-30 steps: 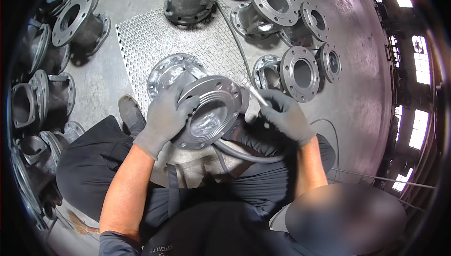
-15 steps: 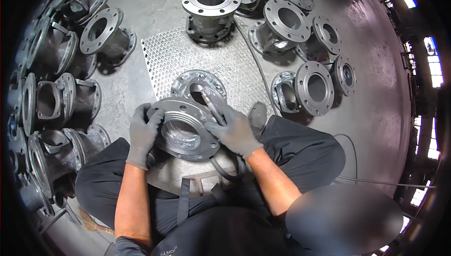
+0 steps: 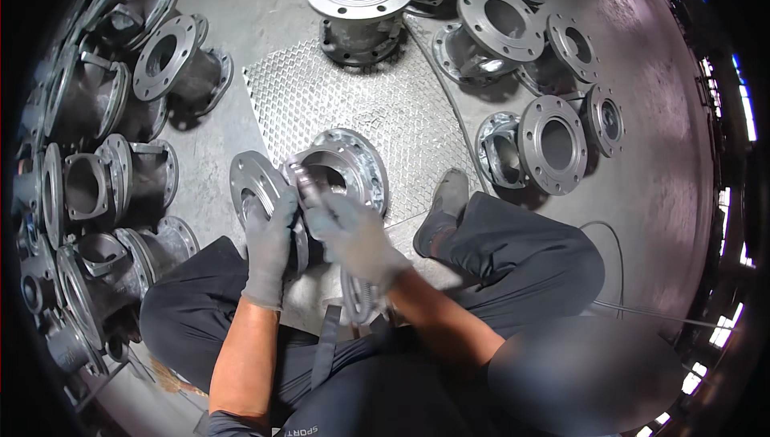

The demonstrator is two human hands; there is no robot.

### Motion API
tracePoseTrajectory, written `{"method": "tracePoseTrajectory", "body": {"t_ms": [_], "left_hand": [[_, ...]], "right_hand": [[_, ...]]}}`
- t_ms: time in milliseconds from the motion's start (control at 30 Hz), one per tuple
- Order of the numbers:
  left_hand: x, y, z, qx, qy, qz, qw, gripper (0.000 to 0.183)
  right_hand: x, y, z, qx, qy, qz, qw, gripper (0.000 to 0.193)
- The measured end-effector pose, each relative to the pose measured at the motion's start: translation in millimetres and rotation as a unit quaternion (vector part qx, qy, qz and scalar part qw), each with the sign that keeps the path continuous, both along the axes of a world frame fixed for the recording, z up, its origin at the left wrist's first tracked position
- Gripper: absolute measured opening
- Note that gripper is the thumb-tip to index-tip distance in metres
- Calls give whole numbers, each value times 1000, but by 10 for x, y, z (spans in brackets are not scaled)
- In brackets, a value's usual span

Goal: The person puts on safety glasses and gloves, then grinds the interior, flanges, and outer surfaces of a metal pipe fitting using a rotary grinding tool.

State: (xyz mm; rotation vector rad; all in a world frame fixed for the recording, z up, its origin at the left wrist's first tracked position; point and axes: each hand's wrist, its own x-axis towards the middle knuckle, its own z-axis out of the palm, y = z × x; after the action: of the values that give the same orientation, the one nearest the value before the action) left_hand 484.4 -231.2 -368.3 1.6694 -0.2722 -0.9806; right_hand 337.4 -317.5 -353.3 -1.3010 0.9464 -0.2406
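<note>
Between my knees a grey cast-metal flanged valve body (image 3: pixel 353 160) rests tilted, one round flange (image 3: pixel 250 174) turned to the left and the other toward the far right. My gloved left hand (image 3: pixel 269 248) is closed on the left flange, its fingers in the bore and over the rim. A slim, pen-shaped hand grinder (image 3: pixel 303 178) is gripped in my gloved right hand (image 3: pixel 357 236), which is blurred by motion. The grinder's tip is near the side opening in the middle of the casting; contact cannot be made out. A dark ribbed hose (image 3: pixel 357 300) hangs below that hand.
Under and beyond the work lies a patterned metal plate (image 3: pixel 321 92), with another flanged casting (image 3: pixel 361 32) upright at its far edge. Several more castings (image 3: pixel 553 144) stand on the right, and a crowded row (image 3: pixel 88 180) lines the left. A thin cable (image 3: pixel 622 268) crosses the floor.
The casting has been turned, so the flange that faced me now points left. My left hand has shifted right along it, and my right hand with the grinder has moved left toward the side opening.
</note>
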Motion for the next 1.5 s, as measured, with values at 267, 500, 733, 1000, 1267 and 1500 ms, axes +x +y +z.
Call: {"method": "tracePoseTrajectory", "body": {"t_ms": [267,500,733,1000,1267,1500], "left_hand": [[79,17,-11,6,-172,-36,984,58],[410,-13,-176,51,-149,-4,988,40],[409,15,-119,47,-131,39,989,53],[421,20,-74,61,-135,24,989,60],[449,53,-86,51,-117,26,992,59],[489,45,-134,61,-121,19,991,64]], "right_hand": [[-793,-714,-20,-297,209,212,907,47],[-299,-1038,48,-234,245,363,868,43],[348,-1027,189,-271,355,489,749,34],[508,-1066,325,-250,388,521,718,35],[565,-1175,332,-268,394,512,715,41],[753,-1023,220,-289,403,556,667,30]]}}
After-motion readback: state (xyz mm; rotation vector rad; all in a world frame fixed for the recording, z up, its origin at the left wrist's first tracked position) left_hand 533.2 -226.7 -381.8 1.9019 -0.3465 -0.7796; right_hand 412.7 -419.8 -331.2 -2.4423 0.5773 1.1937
